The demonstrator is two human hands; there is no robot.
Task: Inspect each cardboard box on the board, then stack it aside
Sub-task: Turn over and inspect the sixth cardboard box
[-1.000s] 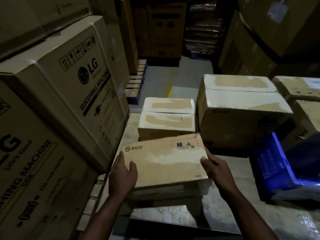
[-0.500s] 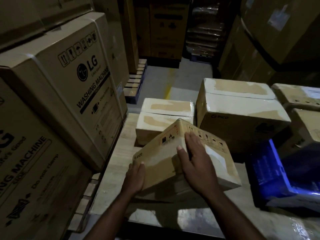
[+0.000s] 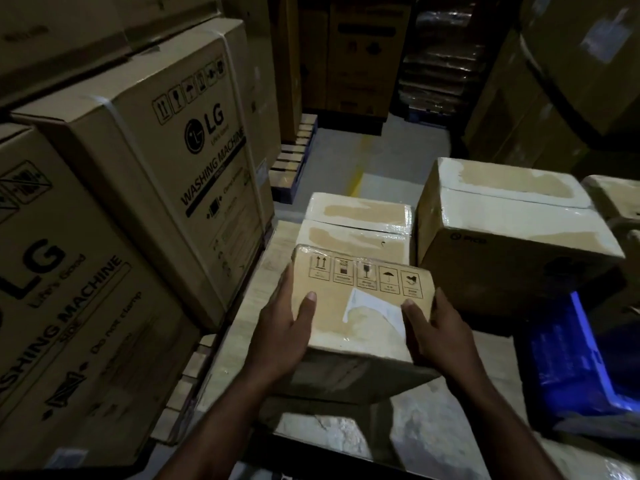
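Observation:
I hold a small cardboard box (image 3: 360, 306) between both hands, over the pale board (image 3: 252, 306). Its upper face shows a row of handling symbols and a torn white label. My left hand (image 3: 284, 330) grips the box's left side, thumb lying on top. My right hand (image 3: 440, 334) grips its right side, thumb on the top face too. Behind it a low taped cardboard box (image 3: 356, 226) sits on the board. A larger taped box (image 3: 512, 230) stands to the right of that one.
Big washing machine cartons (image 3: 149, 161) wall off the left side. A blue plastic-wrapped thing (image 3: 568, 362) lies at the right. More cartons (image 3: 568, 84) stand at the back right. A grey floor aisle (image 3: 377, 161) runs away between the stacks.
The box has been turned in my hands: a second ago the logo face was up, now the face with handling symbols is up. Both hands have shifted to its sides.

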